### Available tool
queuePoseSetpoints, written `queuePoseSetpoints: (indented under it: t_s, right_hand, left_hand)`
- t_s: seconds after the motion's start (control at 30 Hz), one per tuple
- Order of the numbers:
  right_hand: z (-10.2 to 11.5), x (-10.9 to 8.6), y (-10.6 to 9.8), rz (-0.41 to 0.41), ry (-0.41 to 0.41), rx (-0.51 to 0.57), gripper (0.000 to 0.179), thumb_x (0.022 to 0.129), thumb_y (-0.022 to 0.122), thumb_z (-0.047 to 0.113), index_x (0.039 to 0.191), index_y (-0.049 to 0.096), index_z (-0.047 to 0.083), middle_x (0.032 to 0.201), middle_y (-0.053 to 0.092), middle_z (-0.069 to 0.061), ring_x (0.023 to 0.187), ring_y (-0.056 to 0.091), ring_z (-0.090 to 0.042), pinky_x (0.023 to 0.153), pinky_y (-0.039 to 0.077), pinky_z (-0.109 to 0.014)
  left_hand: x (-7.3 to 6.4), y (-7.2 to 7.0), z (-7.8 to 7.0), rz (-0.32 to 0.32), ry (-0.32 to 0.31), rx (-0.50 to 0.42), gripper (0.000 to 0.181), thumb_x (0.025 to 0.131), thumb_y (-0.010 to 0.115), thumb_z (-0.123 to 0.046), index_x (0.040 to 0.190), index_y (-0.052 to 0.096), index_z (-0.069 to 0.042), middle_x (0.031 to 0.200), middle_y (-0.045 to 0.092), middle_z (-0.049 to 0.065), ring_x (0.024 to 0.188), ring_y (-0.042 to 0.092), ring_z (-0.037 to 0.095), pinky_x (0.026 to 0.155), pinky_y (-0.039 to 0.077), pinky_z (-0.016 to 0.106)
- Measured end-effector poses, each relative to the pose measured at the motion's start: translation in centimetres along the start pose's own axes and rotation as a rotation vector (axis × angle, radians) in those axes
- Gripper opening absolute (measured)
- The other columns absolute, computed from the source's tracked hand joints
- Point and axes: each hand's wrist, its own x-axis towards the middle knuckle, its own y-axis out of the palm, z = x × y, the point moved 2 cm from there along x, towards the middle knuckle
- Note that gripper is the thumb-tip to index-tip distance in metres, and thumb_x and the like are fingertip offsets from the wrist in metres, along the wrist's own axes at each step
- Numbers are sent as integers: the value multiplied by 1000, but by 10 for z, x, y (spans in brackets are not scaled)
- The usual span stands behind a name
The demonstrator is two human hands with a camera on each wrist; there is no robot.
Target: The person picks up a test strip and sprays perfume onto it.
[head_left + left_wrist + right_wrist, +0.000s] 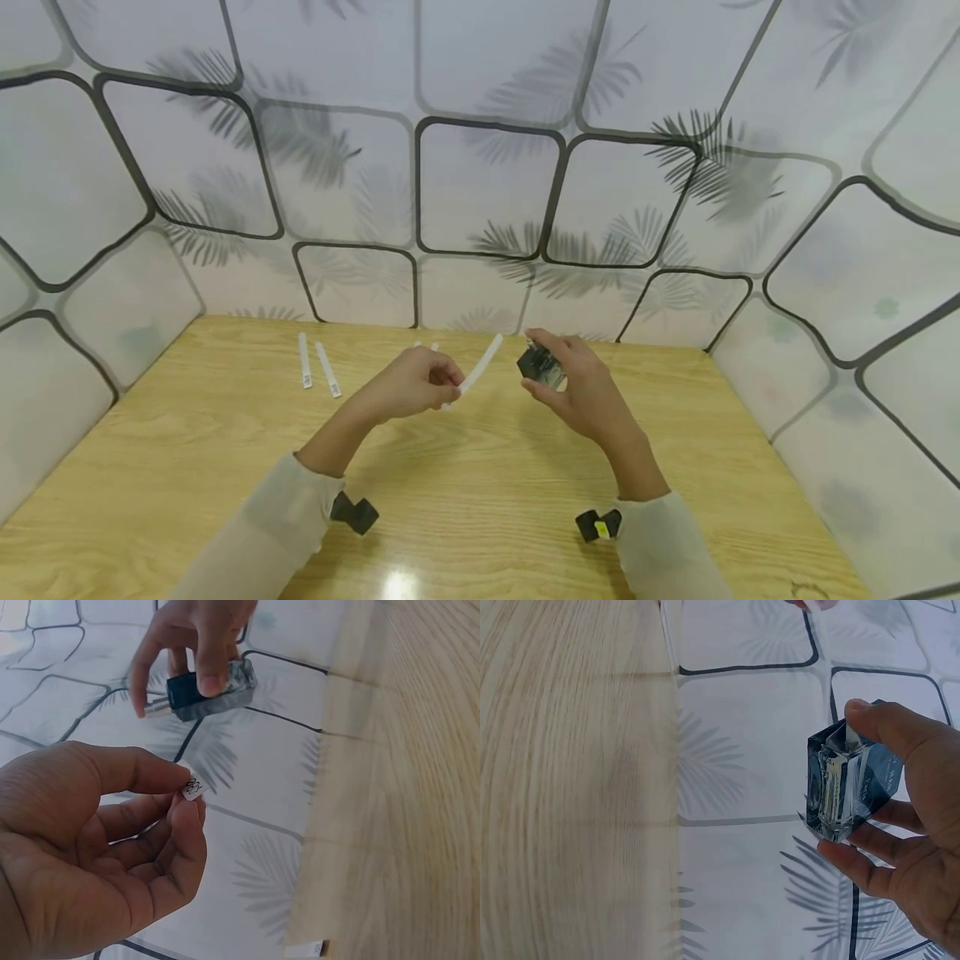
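My left hand (412,385) pinches a narrow white paper strip (482,365) near its lower end, the strip slanting up to the right. In the left wrist view the printed end of that strip (193,787) shows between thumb and fingertips. To the right, my right hand (588,392) holds a small dark glass perfume bottle (538,365) between thumb and fingers, raised above the table. The left wrist view shows the bottle (214,691) lying sideways, its metal spray neck under a fingertip. Its thick clear glass base (838,784) faces the right wrist camera.
On the wooden table (465,500), two white paper strips (304,360) lie side by side at the back left. More strip ends (434,346) show behind my left hand, which mostly hides them. A patterned white cloth wall (487,192) encloses the back and both sides.
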Motion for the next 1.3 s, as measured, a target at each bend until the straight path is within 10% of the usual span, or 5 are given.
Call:
queuePoseSetpoints:
  t_s: [1.3]
  right_hand:
    - [-2,3,-2,-12,20,8,77,86,85,27,153,46,22,122,62,-14,109,62,-30,80,56,-49]
  left_hand:
    - [42,7,63,-179,-268,113,14,90,71,5,104,73,9,100,71,17,74,71,19,66,60,24]
